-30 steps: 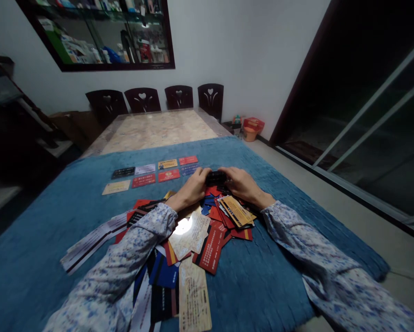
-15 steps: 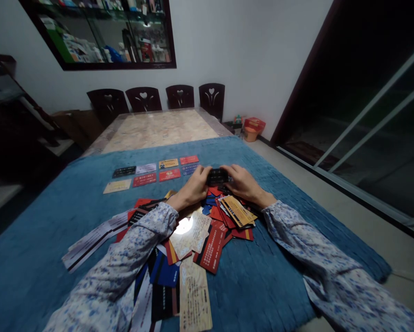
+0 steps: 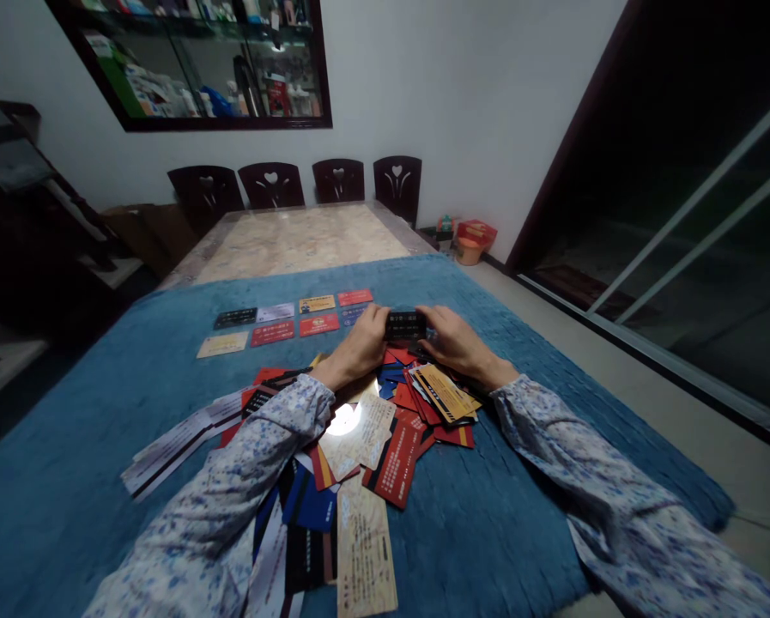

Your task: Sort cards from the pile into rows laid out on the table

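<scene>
- While both sleeved arms come in from the lower corners, the bare left hand (image 3: 357, 345) and bare right hand (image 3: 458, 345) sit slightly apart, just below frame centre; each is closed on one end of a small black rectangular card with pale printing (image 3: 406, 326).
- Black card tilted up, printed side toward the camera; whether others lie behind it, cannot tell.
- Handling, by judgement: light, thin, fairly stiff; smooth faces, probably slick; not very fragile, though a hard squeeze from the ends could bow it.
- Best hold: short ends between thumb and fingers, as here; leaves the print uncovered.
- Lower centre, a loose heap; a yellow rectangular card with black stripes (image 3: 445, 393), a red rectangular card with white printing (image 3: 394, 463), a cream rectangular card with dark printing (image 3: 366, 549); overlapped, so likely to slide on one another.
- Left of centre, flat rows, among them a pale yellow rectangular card (image 3: 222, 344); soft blue fabric cloth (image 3: 488, 524) beneath should give enough for a fingernail under an edge.
</scene>
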`<state>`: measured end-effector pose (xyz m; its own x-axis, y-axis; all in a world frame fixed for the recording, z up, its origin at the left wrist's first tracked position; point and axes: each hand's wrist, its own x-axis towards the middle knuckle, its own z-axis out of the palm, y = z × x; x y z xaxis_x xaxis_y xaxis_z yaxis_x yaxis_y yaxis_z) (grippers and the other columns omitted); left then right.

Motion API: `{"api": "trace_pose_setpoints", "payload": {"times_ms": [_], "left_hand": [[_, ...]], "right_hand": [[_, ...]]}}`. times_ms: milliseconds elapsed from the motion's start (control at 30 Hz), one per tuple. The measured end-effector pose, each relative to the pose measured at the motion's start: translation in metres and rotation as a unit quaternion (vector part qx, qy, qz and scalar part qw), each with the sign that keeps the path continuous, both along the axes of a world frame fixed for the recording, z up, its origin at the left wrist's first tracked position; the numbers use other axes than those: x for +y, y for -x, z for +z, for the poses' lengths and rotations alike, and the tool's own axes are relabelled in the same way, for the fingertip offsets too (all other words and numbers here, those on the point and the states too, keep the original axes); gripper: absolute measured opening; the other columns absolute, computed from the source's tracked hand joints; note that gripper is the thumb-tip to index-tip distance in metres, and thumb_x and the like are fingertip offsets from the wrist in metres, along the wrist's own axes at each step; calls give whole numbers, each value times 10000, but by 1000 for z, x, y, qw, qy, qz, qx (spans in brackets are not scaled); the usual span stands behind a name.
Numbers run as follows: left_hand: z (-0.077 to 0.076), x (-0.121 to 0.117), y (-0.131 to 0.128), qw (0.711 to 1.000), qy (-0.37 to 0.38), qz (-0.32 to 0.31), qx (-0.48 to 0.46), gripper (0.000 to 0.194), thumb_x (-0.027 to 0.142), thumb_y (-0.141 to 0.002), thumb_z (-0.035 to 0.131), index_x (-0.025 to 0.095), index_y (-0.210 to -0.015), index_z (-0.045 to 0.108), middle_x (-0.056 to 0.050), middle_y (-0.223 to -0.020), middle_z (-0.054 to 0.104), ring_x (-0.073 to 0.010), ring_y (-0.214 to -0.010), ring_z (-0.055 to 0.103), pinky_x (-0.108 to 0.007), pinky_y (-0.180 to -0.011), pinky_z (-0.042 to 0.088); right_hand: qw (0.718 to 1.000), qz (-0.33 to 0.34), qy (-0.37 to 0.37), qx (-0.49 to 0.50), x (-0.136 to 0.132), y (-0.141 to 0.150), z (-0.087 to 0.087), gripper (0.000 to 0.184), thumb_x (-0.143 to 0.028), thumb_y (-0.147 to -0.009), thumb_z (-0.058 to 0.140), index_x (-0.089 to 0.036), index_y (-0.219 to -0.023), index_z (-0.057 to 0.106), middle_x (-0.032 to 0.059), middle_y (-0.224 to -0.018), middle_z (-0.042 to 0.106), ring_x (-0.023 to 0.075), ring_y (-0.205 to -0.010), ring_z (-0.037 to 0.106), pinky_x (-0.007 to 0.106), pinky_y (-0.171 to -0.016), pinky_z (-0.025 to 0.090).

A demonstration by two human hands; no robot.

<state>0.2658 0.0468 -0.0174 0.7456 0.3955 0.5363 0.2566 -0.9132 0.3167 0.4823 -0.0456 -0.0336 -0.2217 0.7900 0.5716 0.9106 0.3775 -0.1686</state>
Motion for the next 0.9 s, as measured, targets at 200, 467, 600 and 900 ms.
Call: {"api": "trace_pose_setpoints", "payload": {"times_ms": [200, 467, 600, 900], "left_hand": [[8, -1, 4, 998, -39, 41, 39, 490, 25, -788, 556, 118, -1269, 556, -174, -1224, 552, -294, -1139, 598, -478, -1005, 540], [16, -4, 12, 997, -36, 49, 52, 523, 57, -793, 568, 108, -1312, 532, -178, -1236, 549, -301, -1148, 584, -473, -1008, 533], [14, -1, 21, 999, -9, 32, 24, 544, 48, -773, 560, 99, -1313, 524, -177, -1230, 544, -297, -1147, 576, -459, -1005, 537], [15, 5, 43, 999, 17, 48, 19, 513, 43, -746, 592, 126, -1251, 562, -148, -1211, 552, -292, -1156, 573, -472, -1050, 515]], "right_hand": [[999, 16, -37, 5, 1, -1, 1, 599, -188, -846, 644, -207, -1426, 494, 161, -1222, 589, 334, -1113, 570, 546, -936, 551], [997, 30, -72, 5, 3, 2, 7, 577, -225, -870, 650, -200, -1429, 510, 180, -1271, 581, 349, -1145, 554, 575, -965, 531], [998, 37, -51, 21, 5, 6, 10, 531, -231, -877, 637, -199, -1395, 527, 170, -1267, 577, 335, -1170, 552, 562, -988, 523], [997, 68, -11, 33, 19, 22, 18, 475, -325, -891, 688, -209, -1338, 573, 163, -1207, 605, 323, -1105, 572, 533, -946, 528]]}}
